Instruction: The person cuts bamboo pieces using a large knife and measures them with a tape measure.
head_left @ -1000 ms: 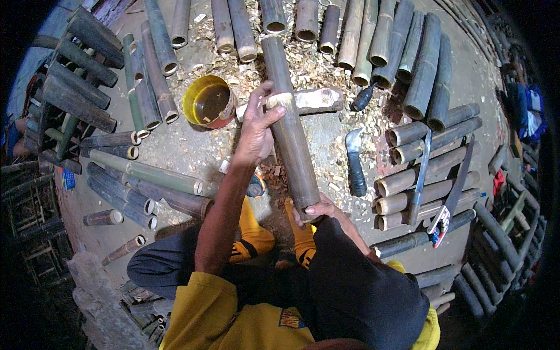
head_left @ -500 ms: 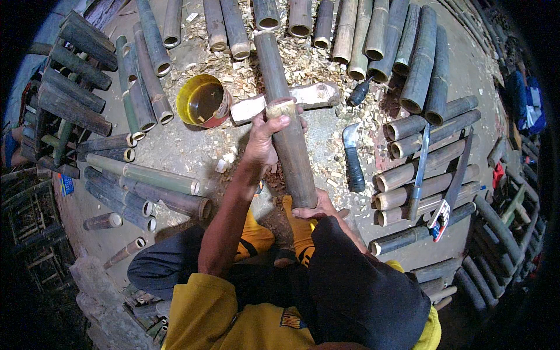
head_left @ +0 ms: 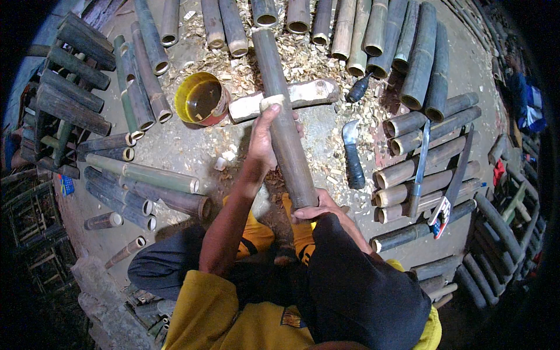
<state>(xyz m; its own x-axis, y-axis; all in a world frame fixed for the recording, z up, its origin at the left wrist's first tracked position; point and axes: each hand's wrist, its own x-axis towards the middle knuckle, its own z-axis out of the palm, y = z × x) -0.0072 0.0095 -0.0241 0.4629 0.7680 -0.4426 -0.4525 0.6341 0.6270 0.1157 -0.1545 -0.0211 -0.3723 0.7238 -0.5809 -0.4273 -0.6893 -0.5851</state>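
My left hand (head_left: 265, 137) wraps around the upper part of a dark bamboo tube (head_left: 289, 154), its thumb lying along the tube near a pale trimmed band. My right hand (head_left: 318, 208) grips the lower end of the same tube beside my right knee. Beyond the pale band a second dark bamboo length (head_left: 269, 64) runs on almost in line, across a whitish wooden block (head_left: 312, 93). Whether the two are joined or only meet end to end I cannot tell. A curved knife with a black wrapped handle (head_left: 353, 157) lies on the ground to the right.
A yellow bucket (head_left: 185, 105) with dark liquid stands left of the block. Wood chips (head_left: 233, 73) cover the ground ahead. Bamboo tubes lie in rows around me. A long blade (head_left: 421, 169) and a handsaw (head_left: 455, 181) rest across the right-hand tubes. A dark pointed tool (head_left: 357, 90) lies beyond the knife.
The held tube's far end has swung slightly left and away from me, closer in line with the far length. Its open rim no longer shows. Both hands keep their grip.
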